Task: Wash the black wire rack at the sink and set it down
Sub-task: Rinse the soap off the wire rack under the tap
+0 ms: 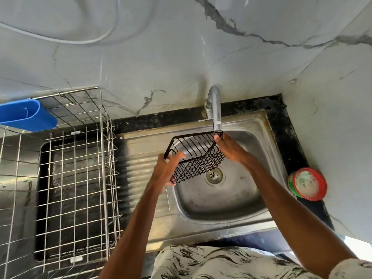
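Observation:
The black wire rack (194, 157), a small basket of thin black wire, is held in the air over the steel sink (251, 200), just under the spout of the tap (216, 109). My left hand (167, 170) grips its near left rim, fingers curled over the wire. My right hand (231, 150) holds the far right corner next to the spout, thumb on the rim. The rack is tilted, its open side facing up and left. No running water shows at the spout; a few drops fall below my left hand.
A large steel wire dish basket (80, 178) stands on the draining board at left, with a blue plastic holder (28, 115) hung on its back edge. A round red-rimmed tub (308, 184) sits on the black counter at right. The marble wall rises close behind.

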Available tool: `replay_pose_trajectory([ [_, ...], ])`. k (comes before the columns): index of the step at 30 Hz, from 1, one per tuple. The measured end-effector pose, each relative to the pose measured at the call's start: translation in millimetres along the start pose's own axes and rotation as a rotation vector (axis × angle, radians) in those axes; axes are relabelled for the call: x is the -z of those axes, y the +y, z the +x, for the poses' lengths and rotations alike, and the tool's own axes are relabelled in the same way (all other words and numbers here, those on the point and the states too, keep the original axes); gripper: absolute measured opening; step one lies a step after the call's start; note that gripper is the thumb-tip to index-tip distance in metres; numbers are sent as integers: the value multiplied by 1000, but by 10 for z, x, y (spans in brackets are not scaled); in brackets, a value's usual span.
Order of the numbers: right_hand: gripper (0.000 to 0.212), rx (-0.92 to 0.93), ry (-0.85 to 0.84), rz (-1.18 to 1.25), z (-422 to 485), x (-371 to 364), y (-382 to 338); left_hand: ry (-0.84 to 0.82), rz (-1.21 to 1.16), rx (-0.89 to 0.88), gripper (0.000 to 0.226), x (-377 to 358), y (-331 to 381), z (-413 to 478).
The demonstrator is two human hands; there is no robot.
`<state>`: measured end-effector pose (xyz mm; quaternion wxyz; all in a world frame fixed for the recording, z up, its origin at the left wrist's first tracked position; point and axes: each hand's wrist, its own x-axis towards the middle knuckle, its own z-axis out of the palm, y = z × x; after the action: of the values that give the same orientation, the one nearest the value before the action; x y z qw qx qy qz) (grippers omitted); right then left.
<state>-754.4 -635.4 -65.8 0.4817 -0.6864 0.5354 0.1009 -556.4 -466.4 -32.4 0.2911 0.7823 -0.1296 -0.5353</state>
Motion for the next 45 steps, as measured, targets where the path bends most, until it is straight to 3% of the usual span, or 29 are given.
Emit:
replay_pose_trajectory([
  [2,84,-55,-26,118,45,40,-15,14,56,-30,74,-29,11,-51],
  [5,111,-240,-45,416,168,59,99,52,153,-99,70,-24,13,-96],
  [8,129,-360,-164,740,427,64,479,31,281,-248,80,58,-22,-90],
  [11,118,-423,-319,858,317,119,469,-4,329,-402,99,163,-72,-58],
  [14,64,-378,-358,790,78,195,379,-68,259,-423,123,257,-131,28],
  [16,47,-351,-328,787,-22,223,425,-107,201,-394,130,258,-151,62],
  [19,45,-343,-242,849,-196,288,447,-120,53,-374,116,240,-159,53],
  [22,38,-345,-173,817,-371,346,422,-202,-104,-229,128,249,-232,87],
  [27,31,-328,-97,812,-694,459,294,-401,-277,-253,117,257,-306,50],
  [31,31,-312,-46,765,-850,535,311,-390,-613,-178,76,295,-335,80],
  [33,20,-361,-19,752,-895,545,311,-353,-698,-115,72,188,-309,89],
  [36,15,-422,30,776,-958,577,261,-367,-670,-2,77,-52,-262,33],
  [40,18,-482,71,866,-1064,656,213,-331,-691,-10,34,-302,-80,-79],
  [42,27,-471,83,720,-1086,702,242,-319,-679,0,29,-365,-19,-70],
  [45,41,-280,272,79,-995,756,306,-254,-593,34,38,-411,8,6],
])
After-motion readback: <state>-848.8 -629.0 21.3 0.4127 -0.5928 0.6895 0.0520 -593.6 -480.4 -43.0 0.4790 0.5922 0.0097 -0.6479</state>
